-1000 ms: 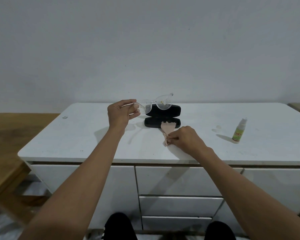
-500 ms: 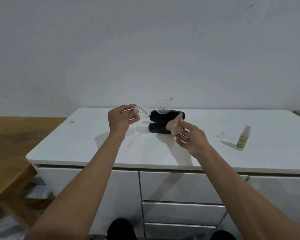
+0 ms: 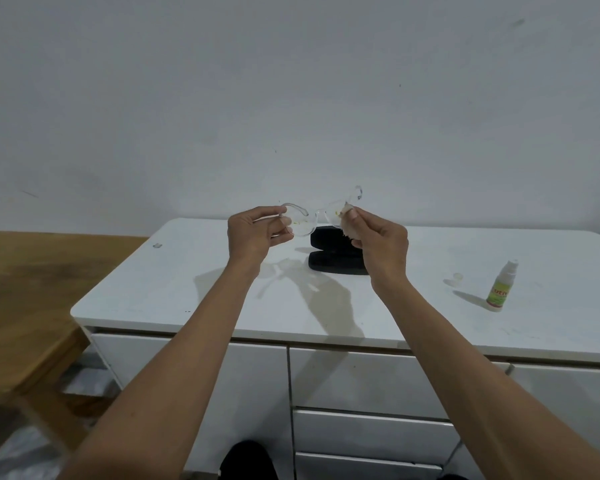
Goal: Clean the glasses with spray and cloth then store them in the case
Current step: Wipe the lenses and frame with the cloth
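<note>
The wiping step looks to be in hand: the left hand point(image 3: 257, 233) pinches the clear glasses point(image 3: 312, 220) at their left end, fingers and thumb curled round the frame by the left lens, and holds them raised over the white cabinet top point(image 3: 194, 292), while the right hand point(image 3: 378, 240) pinches a small beige cloth point(image 3: 347, 230) and presses it onto the right lens. From the left hand's grip the rest of the frame runs out toward 3 o'clock, and the cloth meets it at that far end; one temple tip pokes up at about 1 o'clock from the right hand's fingertips. The open black case point(image 3: 336, 258) sits on the cabinet just under and behind the glasses, at roughly 6 o'clock from them, partly hidden by the right hand. The spray bottle point(image 3: 501, 287) stands upright well apart, at about 4 o'clock from the right hand, with what seems to be its clear cap point(image 3: 457, 276) lying just beside it at 10 o'clock. My judgement is that the next move calls for rubbing the cloth over this lens with light pressure, the left-hand pinch bracing the frame against twisting, then shifting to the other lens before folding the temples for the case
</note>
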`<move>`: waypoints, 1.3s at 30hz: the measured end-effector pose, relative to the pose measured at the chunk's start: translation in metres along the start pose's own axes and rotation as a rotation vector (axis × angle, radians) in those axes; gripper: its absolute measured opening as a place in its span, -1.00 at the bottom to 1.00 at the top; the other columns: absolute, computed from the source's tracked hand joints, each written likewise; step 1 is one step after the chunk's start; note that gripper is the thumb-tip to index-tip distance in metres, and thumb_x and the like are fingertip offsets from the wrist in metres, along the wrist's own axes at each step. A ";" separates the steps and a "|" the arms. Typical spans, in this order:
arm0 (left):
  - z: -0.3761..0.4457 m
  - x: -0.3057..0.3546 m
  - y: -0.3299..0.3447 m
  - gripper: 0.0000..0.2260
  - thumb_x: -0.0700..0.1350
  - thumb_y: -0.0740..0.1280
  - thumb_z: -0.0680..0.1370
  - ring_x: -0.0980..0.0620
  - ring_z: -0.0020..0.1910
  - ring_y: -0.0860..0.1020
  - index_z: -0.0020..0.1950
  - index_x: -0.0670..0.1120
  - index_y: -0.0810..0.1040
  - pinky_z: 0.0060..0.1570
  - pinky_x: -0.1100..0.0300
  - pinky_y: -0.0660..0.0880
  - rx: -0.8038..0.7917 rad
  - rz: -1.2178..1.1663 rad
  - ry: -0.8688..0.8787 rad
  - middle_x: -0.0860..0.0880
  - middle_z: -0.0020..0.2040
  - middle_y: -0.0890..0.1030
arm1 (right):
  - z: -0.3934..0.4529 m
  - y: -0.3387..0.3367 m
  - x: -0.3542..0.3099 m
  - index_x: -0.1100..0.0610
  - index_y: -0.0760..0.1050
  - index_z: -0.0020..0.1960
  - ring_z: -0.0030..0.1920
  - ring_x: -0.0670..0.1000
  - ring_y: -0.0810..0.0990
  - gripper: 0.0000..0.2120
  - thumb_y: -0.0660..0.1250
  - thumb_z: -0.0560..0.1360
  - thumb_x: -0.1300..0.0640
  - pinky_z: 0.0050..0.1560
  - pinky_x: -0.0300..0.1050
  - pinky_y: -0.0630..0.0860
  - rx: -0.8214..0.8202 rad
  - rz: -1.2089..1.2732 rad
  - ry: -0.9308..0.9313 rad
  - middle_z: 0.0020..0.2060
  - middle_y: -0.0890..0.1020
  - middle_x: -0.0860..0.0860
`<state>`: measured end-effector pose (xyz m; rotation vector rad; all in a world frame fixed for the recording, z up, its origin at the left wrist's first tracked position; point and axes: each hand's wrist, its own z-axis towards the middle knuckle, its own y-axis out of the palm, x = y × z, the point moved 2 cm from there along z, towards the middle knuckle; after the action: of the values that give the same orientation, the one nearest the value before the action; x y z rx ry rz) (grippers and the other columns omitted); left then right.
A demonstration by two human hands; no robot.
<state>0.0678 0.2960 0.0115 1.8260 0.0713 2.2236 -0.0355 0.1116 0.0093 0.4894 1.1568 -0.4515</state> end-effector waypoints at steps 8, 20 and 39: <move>-0.005 0.021 0.001 -0.89 -0.41 0.48 0.46 -0.15 -0.32 0.60 -0.11 -0.22 0.70 -0.08 0.02 0.69 -0.037 0.017 0.043 -0.23 -0.26 0.62 | 0.003 0.011 -0.003 -0.04 0.75 0.09 -0.28 -0.21 0.55 -0.83 0.40 0.57 0.06 -0.10 -0.22 0.54 0.099 -0.128 -0.147 -0.18 0.73 -0.06; -0.010 0.030 0.000 -0.88 -0.42 0.46 0.47 -0.15 -0.34 0.60 -0.09 -0.22 0.69 -0.14 0.07 0.69 -0.036 -0.018 0.062 -0.25 -0.27 0.64 | 0.002 0.020 -0.010 0.00 0.74 0.10 -0.01 -0.16 0.72 -0.77 0.50 0.45 0.13 0.08 -0.24 0.62 0.169 -0.021 -0.099 -0.10 0.77 -0.12; -0.010 0.022 0.000 -0.86 -0.44 0.46 0.45 -0.12 -0.41 0.61 -0.08 -0.25 0.69 -0.14 0.04 0.69 0.072 -0.071 0.046 -0.25 -0.27 0.65 | 0.021 0.026 -0.010 0.02 0.76 0.06 -0.15 -0.12 0.67 -0.77 0.45 0.44 0.15 0.05 -0.14 0.62 0.025 -0.092 -0.076 -0.22 0.75 -0.09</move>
<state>0.0539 0.3022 0.0307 1.7790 0.2241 2.2411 -0.0087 0.1215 0.0291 0.4385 1.1048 -0.5599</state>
